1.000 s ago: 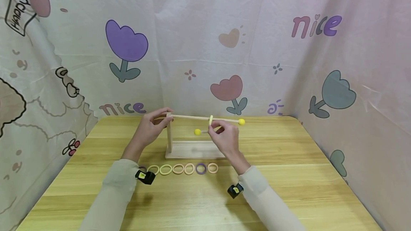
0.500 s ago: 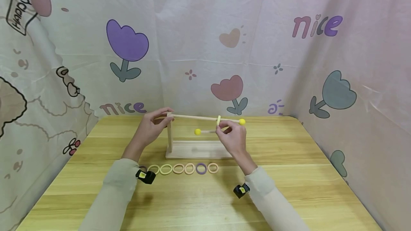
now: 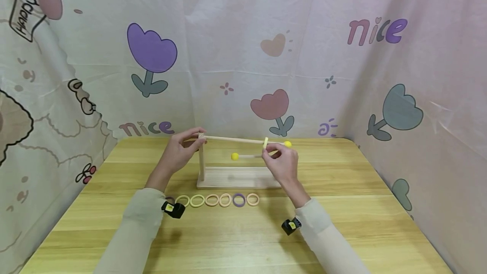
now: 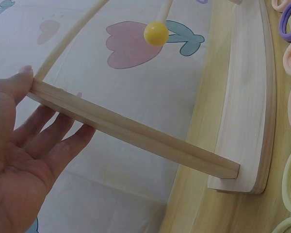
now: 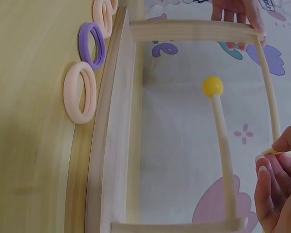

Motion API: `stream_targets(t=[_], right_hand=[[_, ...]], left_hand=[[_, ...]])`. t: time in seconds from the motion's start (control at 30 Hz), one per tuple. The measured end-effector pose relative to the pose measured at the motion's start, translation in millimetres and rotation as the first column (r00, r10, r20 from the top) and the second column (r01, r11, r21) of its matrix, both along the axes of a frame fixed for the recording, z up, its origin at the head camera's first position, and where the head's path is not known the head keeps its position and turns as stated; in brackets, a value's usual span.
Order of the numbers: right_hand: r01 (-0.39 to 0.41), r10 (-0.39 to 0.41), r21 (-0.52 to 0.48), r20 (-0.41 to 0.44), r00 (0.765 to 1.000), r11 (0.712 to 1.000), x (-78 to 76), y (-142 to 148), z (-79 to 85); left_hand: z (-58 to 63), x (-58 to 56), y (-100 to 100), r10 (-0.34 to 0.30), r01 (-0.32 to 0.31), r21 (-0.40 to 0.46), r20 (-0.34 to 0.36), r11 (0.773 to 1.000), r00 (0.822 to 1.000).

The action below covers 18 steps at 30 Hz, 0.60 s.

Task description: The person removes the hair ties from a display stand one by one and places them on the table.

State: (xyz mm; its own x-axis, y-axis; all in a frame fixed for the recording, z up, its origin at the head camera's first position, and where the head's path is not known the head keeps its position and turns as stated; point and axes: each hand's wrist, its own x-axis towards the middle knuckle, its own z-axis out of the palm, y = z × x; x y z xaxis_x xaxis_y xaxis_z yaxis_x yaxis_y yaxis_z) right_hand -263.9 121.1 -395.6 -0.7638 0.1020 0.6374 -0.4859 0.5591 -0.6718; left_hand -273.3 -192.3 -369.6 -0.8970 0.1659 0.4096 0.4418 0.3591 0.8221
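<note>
A wooden stand has a flat base [image 3: 236, 177] and an upper rod [image 3: 236, 139] tipped with a yellow ball [image 3: 288, 144]. My left hand [image 3: 178, 151] grips the top of the left post [image 4: 136, 130], thumb at the rod's end and fingers behind the post. My right hand [image 3: 283, 164] pinches a pale yellow ring [image 3: 265, 142] that encircles the upper rod, near its ball end. Below it runs a shorter rod [image 5: 224, 150] from the other post [image 5: 179, 227], ending in another yellow ball [image 5: 213, 86]. My right hand hides that post in the head view.
On the wooden table [image 3: 228, 240], several rings lie in a row before the base: a purple ring [image 3: 239, 200], a peach ring [image 3: 253, 199] and pale yellow ones among them. My left wrist camera partly covers the leftmost dark ring. A printed cloth [image 3: 228, 54] hangs behind.
My right hand has slid the pale yellow ring rightward along the upper rod, closer to the ball end. The left hand keeps its grip on the post.
</note>
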Motion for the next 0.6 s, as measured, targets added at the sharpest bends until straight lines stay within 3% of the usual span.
stream_targets(t=[0.6], right_hand=[[0.053, -0.052, -0.037, 0.034, 0.998, 0.998, 1.3, 21, -0.7]], left_hand=[[-0.6, -0.5, -1, 0.011, -0.011, -0.008, 0.012, 1.000, 1.000]])
